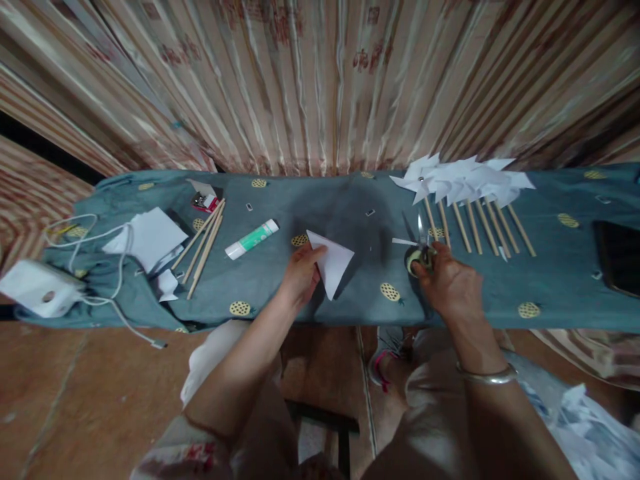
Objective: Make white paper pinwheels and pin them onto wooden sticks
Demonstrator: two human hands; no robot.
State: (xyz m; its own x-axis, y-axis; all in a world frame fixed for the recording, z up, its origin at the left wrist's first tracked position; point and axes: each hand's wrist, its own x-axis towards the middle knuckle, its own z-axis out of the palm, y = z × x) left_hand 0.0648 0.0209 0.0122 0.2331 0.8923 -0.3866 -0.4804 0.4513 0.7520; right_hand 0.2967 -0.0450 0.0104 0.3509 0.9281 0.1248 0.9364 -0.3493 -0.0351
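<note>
My left hand [301,272] pinches a folded white paper triangle [332,262] at its left corner, above the blue-grey cloth [280,280]. My right hand [445,280] is closed around the handles of a pair of scissors [421,243], whose blades point away from me and lie on the cloth. A thin white paper sliver [403,242] lies just left of the blades. A silver bangle [487,375] circles my right wrist.
Several finished white paper pinwheels on wooden sticks [467,200] lie at the back right. A glue stick [251,239], loose wooden sticks [204,247], white paper sheets [150,237], a white charger with cable [37,287] sit left. A dark tablet [620,257] lies at the far right.
</note>
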